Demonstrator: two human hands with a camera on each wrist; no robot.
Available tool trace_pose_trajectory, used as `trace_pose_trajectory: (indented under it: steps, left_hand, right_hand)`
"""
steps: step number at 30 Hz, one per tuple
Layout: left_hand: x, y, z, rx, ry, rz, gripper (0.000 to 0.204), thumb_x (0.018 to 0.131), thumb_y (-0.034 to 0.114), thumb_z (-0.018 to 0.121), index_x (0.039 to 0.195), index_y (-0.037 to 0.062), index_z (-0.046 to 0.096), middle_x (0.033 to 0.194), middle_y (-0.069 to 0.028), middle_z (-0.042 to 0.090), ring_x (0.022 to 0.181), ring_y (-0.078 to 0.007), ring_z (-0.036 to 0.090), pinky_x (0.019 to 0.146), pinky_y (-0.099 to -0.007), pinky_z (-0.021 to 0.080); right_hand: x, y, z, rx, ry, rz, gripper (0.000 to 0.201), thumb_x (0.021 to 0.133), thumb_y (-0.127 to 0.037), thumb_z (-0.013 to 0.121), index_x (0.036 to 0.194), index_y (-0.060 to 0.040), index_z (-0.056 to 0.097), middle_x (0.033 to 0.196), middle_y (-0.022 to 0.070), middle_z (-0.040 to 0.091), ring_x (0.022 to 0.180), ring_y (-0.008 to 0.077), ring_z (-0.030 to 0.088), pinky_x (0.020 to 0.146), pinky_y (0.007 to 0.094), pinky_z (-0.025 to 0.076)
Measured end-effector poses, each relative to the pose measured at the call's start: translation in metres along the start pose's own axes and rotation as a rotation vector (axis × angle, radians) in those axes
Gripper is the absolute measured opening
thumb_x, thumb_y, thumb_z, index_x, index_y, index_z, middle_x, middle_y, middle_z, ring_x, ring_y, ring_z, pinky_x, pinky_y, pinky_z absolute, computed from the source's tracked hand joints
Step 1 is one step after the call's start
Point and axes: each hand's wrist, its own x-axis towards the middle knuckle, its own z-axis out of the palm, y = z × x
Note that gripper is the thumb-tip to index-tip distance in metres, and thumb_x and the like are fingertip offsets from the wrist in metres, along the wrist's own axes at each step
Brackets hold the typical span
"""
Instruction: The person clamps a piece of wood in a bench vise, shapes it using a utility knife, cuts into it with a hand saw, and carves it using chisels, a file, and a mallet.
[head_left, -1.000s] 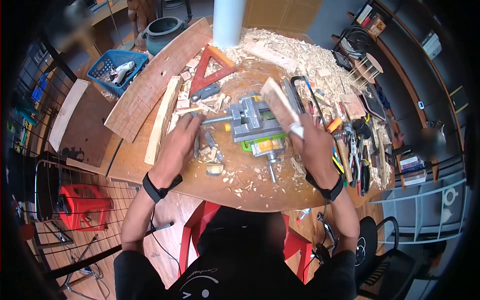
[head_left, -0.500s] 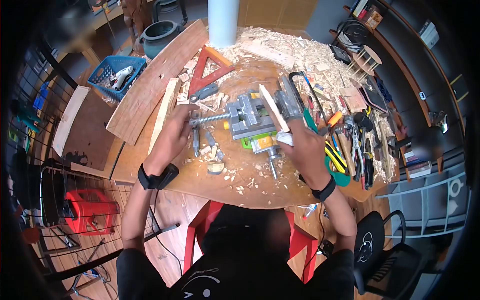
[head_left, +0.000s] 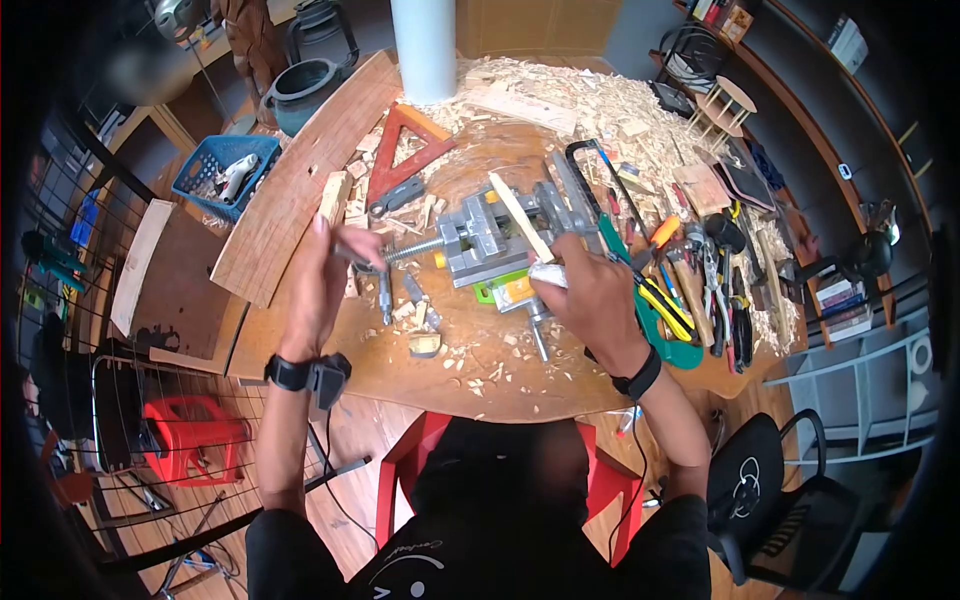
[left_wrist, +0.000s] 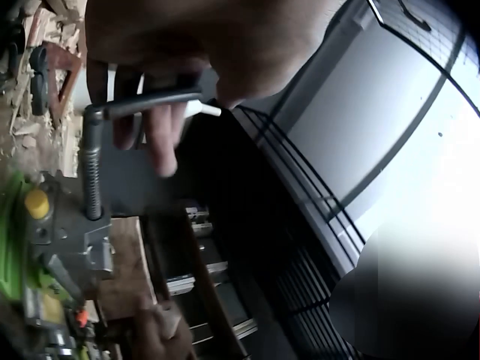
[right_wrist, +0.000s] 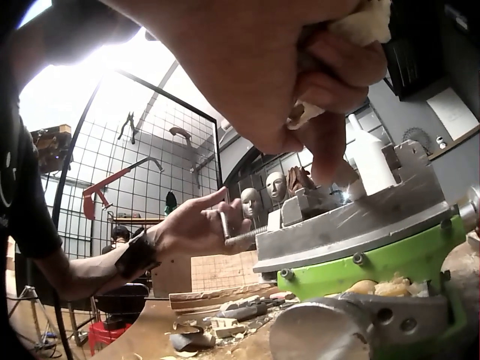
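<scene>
My left hand (head_left: 318,280) is beside the handle end of a grey bench vise (head_left: 485,240), its fingers stretched loosely. In the left wrist view those fingers hang behind the vise's bar handle (left_wrist: 150,102), which crosses in front of them. My right hand (head_left: 595,300) grips a flat piece of wood (head_left: 520,215) at its lower end, where a white wrapping (head_left: 547,274) shows. The wood's upper end points away, over the vise's right side. Beneath the vise is a green base (right_wrist: 360,262).
Hand tools, among them pliers (head_left: 714,285) and a hacksaw (head_left: 612,170), lie to the right. Wood shavings (head_left: 590,105) cover the table's far side. A long board (head_left: 290,190), a red triangle (head_left: 377,170) and a blue basket (head_left: 195,180) are at the left.
My left hand's fingers have loosened and spread at the vise handle. The piece of wood in my right hand has turned from its broad face to its narrow edge and shifted slightly left.
</scene>
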Motion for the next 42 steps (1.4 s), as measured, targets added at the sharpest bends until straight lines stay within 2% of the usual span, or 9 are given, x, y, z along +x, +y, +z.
trace_pose_trajectory:
  steps: [5,7,9,12,22,31,35,38,42]
  left_hand:
    - [-0.021,-0.006,0.046,0.515,-0.08,0.019,0.037,0.106,0.023,0.049,0.134,0.0015,0.059,0.127,-0.0143,0.064,0.136,-0.0267,0.046,0.115,-0.041,0.033]
    - [-0.027,-0.027,0.06,0.737,0.266,0.134,0.042,0.106,0.016,0.047,0.145,0.001,0.044,0.139,-0.0155,0.058,0.134,-0.0258,0.049,0.113,-0.0378,0.036]
    - [-0.027,-0.038,0.039,0.865,0.155,0.148,0.052,0.106,0.01,0.047,0.154,0.0063,0.027,0.134,-0.0157,0.058,0.124,-0.0228,0.056,0.101,-0.0319,0.046]
    - [-0.023,-0.027,0.036,0.421,0.12,-0.253,0.047,0.108,0.014,0.044,0.151,0.0062,0.027,0.114,-0.013,0.063,0.097,-0.0167,0.063,0.082,-0.0278,0.052]
    - [0.005,0.025,0.009,0.777,-0.288,-0.721,0.036,0.107,0.033,0.05,0.128,0.004,0.054,0.074,-0.0049,0.065,0.037,-0.0092,0.043,0.034,-0.0237,0.034]
    - [0.004,0.004,-0.019,0.38,-0.412,-0.398,0.038,0.107,0.032,0.048,0.125,-0.0002,0.06,0.081,-0.0032,0.065,0.06,-0.0066,0.055,0.052,-0.021,0.042]
    - [0.01,0.008,-0.019,0.07,-0.345,-0.558,0.044,0.106,0.036,0.05,0.123,-0.0031,0.059,0.082,-0.0036,0.064,0.074,-0.0074,0.06,0.062,-0.0198,0.045]
    - [0.02,0.012,-0.007,0.209,-0.266,-0.673,0.046,0.104,0.034,0.055,0.128,-0.0049,0.055,0.099,-0.0104,0.067,0.089,-0.0121,0.065,0.071,-0.0206,0.049]
    - [0.022,0.005,-0.003,0.21,-0.065,-0.418,0.053,0.099,0.018,0.063,0.139,-0.0072,0.04,0.126,-0.0209,0.062,0.112,-0.021,0.064,0.09,-0.0268,0.052]
  right_hand:
    - [0.0,0.002,0.002,0.025,-0.018,0.033,0.041,0.078,-0.025,0.081,0.101,-0.0069,0.052,0.071,0.0139,0.068,0.064,0.033,0.068,0.053,0.0415,0.051]
    - [0.001,0.002,0.002,0.026,-0.017,0.036,0.04,0.078,-0.025,0.081,0.101,-0.0072,0.053,0.071,0.0141,0.068,0.064,0.0336,0.068,0.053,0.0417,0.051]
    - [0.001,0.001,0.003,0.063,-0.007,0.083,0.036,0.079,-0.024,0.08,0.099,-0.0077,0.054,0.07,0.0139,0.068,0.063,0.034,0.068,0.053,0.0422,0.051]
    - [0.001,0.002,0.006,0.138,0.03,0.148,0.03,0.082,-0.023,0.078,0.095,-0.0072,0.056,0.071,0.0143,0.068,0.063,0.0354,0.068,0.053,0.0433,0.05]
    - [-0.002,0.008,0.002,0.403,-0.016,0.439,0.025,0.086,-0.02,0.074,0.098,-0.0039,0.06,0.077,0.0175,0.07,0.071,0.0361,0.07,0.058,0.041,0.052]
    - [-0.004,0.011,-0.008,0.398,0.001,0.422,0.023,0.088,-0.017,0.072,0.103,-0.0032,0.061,0.079,0.0162,0.072,0.073,0.0313,0.073,0.059,0.0376,0.052]
    - [0.015,0.015,-0.04,0.402,0.077,0.341,0.019,0.093,-0.011,0.069,0.109,-0.0013,0.066,0.077,0.0105,0.075,0.075,0.0155,0.074,0.06,0.0279,0.052]
    - [0.033,0.039,-0.051,0.495,0.039,0.316,0.022,0.094,-0.011,0.07,0.112,0.0001,0.066,0.078,0.0082,0.076,0.074,0.0111,0.072,0.058,0.0264,0.05]
    - [0.064,0.07,-0.059,0.687,-0.201,0.306,0.024,0.095,-0.016,0.069,0.113,-0.0003,0.067,0.08,0.0047,0.076,0.059,0.0049,0.059,0.05,0.0224,0.044]
